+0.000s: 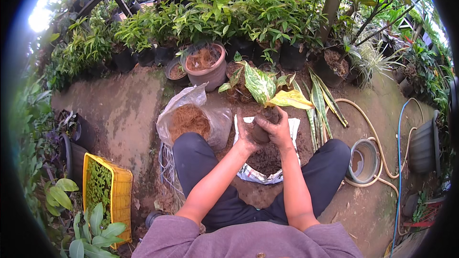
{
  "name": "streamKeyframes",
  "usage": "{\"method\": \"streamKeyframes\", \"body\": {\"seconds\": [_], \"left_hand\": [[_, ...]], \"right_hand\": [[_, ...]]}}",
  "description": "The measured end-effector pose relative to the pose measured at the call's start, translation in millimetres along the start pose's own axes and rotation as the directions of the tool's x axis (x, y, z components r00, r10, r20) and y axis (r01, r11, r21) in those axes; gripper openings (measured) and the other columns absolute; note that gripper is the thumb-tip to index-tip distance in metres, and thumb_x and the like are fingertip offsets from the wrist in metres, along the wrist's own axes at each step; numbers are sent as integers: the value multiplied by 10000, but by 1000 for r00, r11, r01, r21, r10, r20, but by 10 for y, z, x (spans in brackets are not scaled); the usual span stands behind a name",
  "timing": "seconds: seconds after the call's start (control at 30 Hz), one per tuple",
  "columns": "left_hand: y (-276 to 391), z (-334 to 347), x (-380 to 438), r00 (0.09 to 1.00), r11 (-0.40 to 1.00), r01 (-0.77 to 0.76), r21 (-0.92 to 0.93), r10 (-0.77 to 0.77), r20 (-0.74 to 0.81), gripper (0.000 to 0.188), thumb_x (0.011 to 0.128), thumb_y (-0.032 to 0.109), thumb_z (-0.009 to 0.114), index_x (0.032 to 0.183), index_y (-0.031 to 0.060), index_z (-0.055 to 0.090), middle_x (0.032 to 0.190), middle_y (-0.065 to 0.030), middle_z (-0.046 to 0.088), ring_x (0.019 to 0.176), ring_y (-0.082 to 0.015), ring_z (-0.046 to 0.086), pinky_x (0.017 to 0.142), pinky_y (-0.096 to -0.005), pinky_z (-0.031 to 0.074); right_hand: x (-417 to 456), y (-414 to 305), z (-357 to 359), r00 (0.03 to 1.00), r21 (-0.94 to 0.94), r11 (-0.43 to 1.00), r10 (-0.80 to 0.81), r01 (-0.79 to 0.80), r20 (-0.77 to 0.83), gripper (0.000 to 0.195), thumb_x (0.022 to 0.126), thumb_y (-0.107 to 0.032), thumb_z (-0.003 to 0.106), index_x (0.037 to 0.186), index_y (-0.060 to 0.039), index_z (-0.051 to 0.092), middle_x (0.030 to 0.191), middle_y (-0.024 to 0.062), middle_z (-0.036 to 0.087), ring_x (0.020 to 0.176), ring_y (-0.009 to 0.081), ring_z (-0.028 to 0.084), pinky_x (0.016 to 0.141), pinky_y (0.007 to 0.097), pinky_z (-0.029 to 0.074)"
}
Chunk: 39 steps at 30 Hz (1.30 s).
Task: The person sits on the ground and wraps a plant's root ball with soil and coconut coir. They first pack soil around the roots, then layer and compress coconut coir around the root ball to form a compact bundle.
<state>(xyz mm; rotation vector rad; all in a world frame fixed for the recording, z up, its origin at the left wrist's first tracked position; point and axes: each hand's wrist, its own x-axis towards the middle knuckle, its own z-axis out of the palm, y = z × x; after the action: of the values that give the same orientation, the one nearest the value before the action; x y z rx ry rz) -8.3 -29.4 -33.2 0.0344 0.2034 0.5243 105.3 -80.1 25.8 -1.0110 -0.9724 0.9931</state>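
Observation:
Between my two hands is a small dark pot or root ball [260,133] with a variegated dieffenbachia-like plant [261,84] growing from it. My left hand [246,132] supports it from the left and below. My right hand [278,127] wraps its right side, fingers across the front. One leaf [291,99] of the plant is yellow. Beneath my hands lies an opened white sack [294,129] with dark soil [264,159] in it. Whether the dark mass is a bare root ball or a pot is hard to tell.
A clear plastic bag [218,118] of brown coir fibre [189,122] stands by my left knee. Cut snake plant leaves [317,104] lie right of the sack. Beyond stand a clay pot [208,75] and potted shrubs [215,10]. A hose [358,109] loops round a grey pot [373,157]. A yellow crate [122,193] sits left.

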Motion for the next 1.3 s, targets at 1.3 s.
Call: {"method": "streamKeyframes", "body": {"seconds": [1.3], "left_hand": [[-68,187,-20,986,993,-82,81,69,149,1151,709,964,315,1512,143,388,1482,-153,457,1326,-346,484,1131,-503,358]], "right_hand": [[36,-13,-171,995,-63,996,60,-55,77,746,691,-216,906,1294,50,556,1241,133,649,1156,191,606,1013,352,463]]}}
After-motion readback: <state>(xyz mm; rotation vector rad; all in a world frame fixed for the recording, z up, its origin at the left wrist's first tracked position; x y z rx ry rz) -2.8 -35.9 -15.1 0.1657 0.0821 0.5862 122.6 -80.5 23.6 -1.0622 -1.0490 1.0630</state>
